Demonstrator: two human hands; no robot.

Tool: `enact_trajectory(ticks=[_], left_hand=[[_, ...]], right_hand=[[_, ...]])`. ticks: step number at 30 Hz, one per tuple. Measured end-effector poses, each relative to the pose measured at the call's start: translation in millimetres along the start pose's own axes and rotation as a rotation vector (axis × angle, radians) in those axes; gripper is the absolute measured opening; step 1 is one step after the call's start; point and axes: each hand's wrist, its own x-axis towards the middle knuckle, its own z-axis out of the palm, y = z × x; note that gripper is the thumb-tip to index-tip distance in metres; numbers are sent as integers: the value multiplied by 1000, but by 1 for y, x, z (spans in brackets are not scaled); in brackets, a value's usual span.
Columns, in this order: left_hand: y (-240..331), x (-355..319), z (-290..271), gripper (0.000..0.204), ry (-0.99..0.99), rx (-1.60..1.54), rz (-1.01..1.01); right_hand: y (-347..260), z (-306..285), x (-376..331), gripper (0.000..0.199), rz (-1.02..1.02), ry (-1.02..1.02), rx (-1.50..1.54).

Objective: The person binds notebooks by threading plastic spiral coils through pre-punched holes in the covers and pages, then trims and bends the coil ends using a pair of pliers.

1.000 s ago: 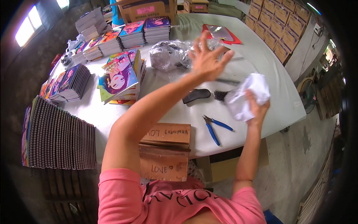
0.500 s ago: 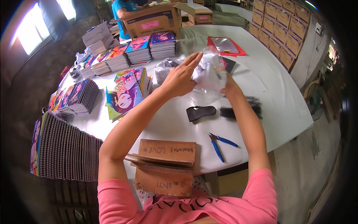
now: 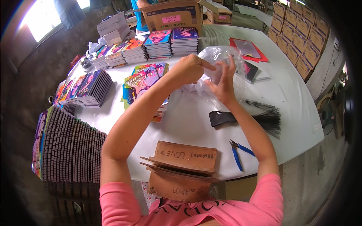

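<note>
A crumpled clear plastic bag (image 3: 238,83) lies on the white table in front of me, with something pale inside that I cannot make out. My left hand (image 3: 188,70) is at its left side, fingers curled in on the plastic and index finger stretched across it. My right hand (image 3: 223,84) lies against the front of the bag, thumb and fingers apart and bent. Under my right forearm are a black strap-like piece (image 3: 221,118) and a bundle of black spiral coils (image 3: 269,121). Blue-handled cutting pliers (image 3: 236,157) rest nearer me, spread apart.
Colourful notebooks (image 3: 145,79) lie left of the bag; stacks (image 3: 162,44) line the back. A tall pile of spiral-bound notebooks (image 3: 71,150) stands left. A cardboard holder (image 3: 184,156) sits at the near edge. Beyond are a red folder (image 3: 260,56), an open carton (image 3: 173,20) and a person (image 3: 141,15).
The view has shifted, so the table's things appear farther right. My right hand has come from the bag's far right side to its front, fingers spread. My left hand's fingers have curled.
</note>
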Motion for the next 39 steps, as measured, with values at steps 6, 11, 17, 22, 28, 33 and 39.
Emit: enact_trajectory(ticks=[6,11,17,22,28,33,39], left_hand=[[9,6,13,59,107,-359,244],[54,-3,24,58,-47,-420,427],[31,0,-6,57,140,-254,436],[10,5,-2,63,336,428,517],[-27,15,4,70,415,442,470],[0,-85,-29,52,248,208,274],[14,-227,-6,95,-192,314,344]], right_hand=[[20,8,16,47,-200,-578,-322],[53,37,51,46,-143,-744,-582],[41,100,76,46,-64,-774,-672],[47,107,72,46,23,-864,-706],[39,56,72,48,-44,-907,-214],[-29,-133,27,59,-30,-971,94],[30,-216,-65,101,444,-1157,-637]])
